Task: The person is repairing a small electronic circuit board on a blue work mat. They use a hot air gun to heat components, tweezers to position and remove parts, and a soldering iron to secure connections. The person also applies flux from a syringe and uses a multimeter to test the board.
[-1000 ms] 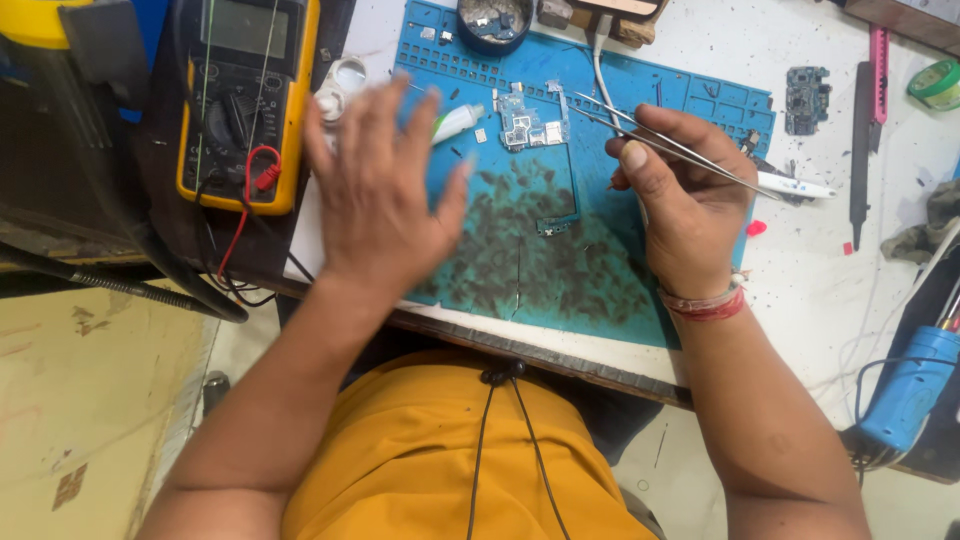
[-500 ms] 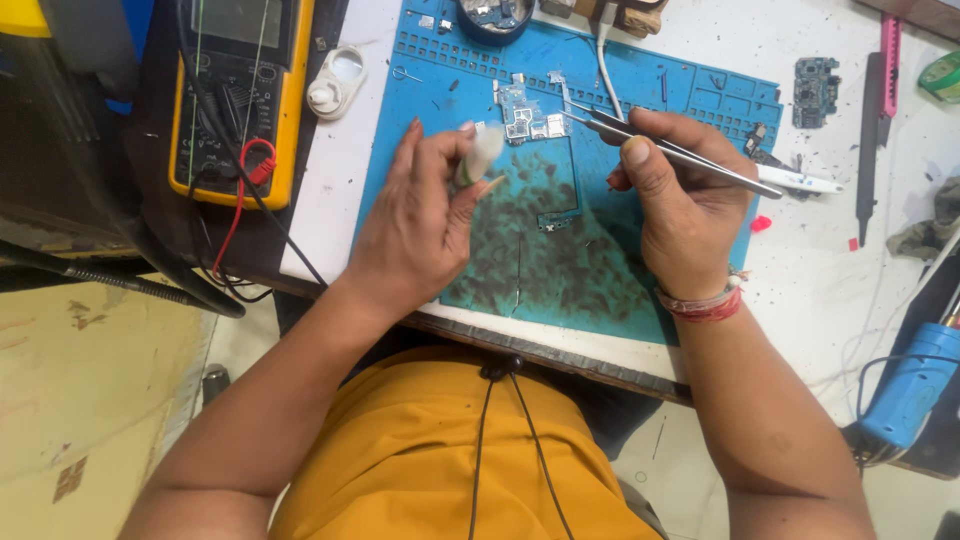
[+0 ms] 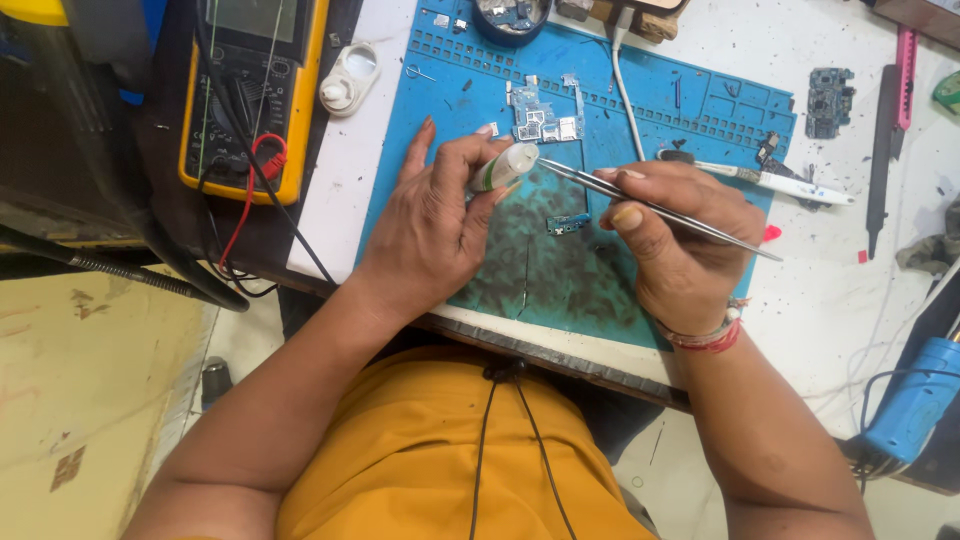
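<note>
My left hand [image 3: 435, 225] grips a small white and green tube [image 3: 505, 167] over the blue work mat [image 3: 700, 110]. My right hand [image 3: 680, 240] pinches metal tweezers [image 3: 650, 207], and their tips touch the tube's nozzle end. A small circuit board [image 3: 540, 120] lies on the mat just beyond the tube. Between my two hands rests a tiny blue component [image 3: 567, 223] on the stained part of the mat.
A yellow multimeter [image 3: 250, 90] with red and black leads sits at the left, next to a small white cap [image 3: 350, 78]. A white pen-like tool [image 3: 780, 182], another small board [image 3: 828, 100], a pink knife [image 3: 905, 60] and a blue tool [image 3: 915, 400] lie to the right.
My left hand reached out flat over the mat, picked up the small tube and drew it in. The tweezers in my right hand have come to the tube's tip.
</note>
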